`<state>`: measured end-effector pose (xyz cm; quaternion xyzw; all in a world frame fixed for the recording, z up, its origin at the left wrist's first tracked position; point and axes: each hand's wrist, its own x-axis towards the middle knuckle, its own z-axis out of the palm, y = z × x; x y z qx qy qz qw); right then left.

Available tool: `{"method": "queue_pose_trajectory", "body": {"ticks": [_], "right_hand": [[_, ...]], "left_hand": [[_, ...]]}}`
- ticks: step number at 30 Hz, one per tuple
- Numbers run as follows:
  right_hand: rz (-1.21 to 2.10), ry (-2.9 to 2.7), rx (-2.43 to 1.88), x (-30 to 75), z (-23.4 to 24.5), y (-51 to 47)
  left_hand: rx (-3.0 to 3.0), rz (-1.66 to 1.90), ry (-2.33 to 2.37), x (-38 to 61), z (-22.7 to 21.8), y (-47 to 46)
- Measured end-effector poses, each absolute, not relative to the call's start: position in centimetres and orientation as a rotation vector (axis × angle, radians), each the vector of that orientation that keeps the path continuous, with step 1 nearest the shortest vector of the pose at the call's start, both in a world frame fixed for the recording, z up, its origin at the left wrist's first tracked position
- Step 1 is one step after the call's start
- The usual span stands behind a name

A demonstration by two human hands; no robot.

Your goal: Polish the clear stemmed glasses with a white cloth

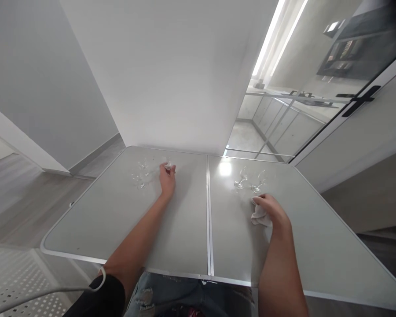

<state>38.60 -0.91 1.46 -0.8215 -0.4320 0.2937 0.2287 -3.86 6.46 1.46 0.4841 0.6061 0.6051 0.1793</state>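
My left hand (167,178) reaches to the far left part of a grey folding table (119,220), its fingers closed round a small clear stemmed glass (167,164). Two more clear glasses (141,174) stand just left of that hand. My right hand (270,210) rests on the right half of the table, closed on a crumpled white cloth (258,216). Just beyond it stand two clear stemmed glasses (241,178), (258,182).
A metal seam (208,211) runs down the table's middle. A white wall (171,79) rises behind the table. To the right are a glass door and a cabinet with a black handle (361,100). A white perforated surface (16,281) and a cable sit at the lower left.
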Motion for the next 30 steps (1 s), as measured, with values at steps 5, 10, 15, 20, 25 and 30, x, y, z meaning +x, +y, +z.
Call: {"method": "queue_pose_trajectory", "body": {"ticks": [5, 10, 15, 20, 25, 30], "right_hand": [[0.935, -1.6, -1.659, 36.0, 4.1, -2.5], [1.019, -1.387, -1.228, 29.8, 5.3, -1.8], [1.168, -1.154, -1.043, 26.0, 3.8, -0.8], [1.402, -0.976, -0.845, 23.7, 2.8, -0.8], [1.48, -0.93, -0.886, 23.2, 2.9, -1.2], [1.163, -1.254, -1.179, 24.1, 3.0, -0.8]], "left_hand": [[1.843, 1.377, 1.471, -1.0, 1.7, 2.4], [2.06, 1.183, 1.44, -0.5, 0.3, 0.9], [2.111, 1.178, 1.31, -0.9, -0.6, 1.1], [2.106, 1.206, 1.31, -0.5, -0.8, 1.0], [2.162, 1.166, 1.358, -0.6, -0.9, 1.3], [2.158, 1.199, 1.405, -0.8, -0.9, 1.8]]}}
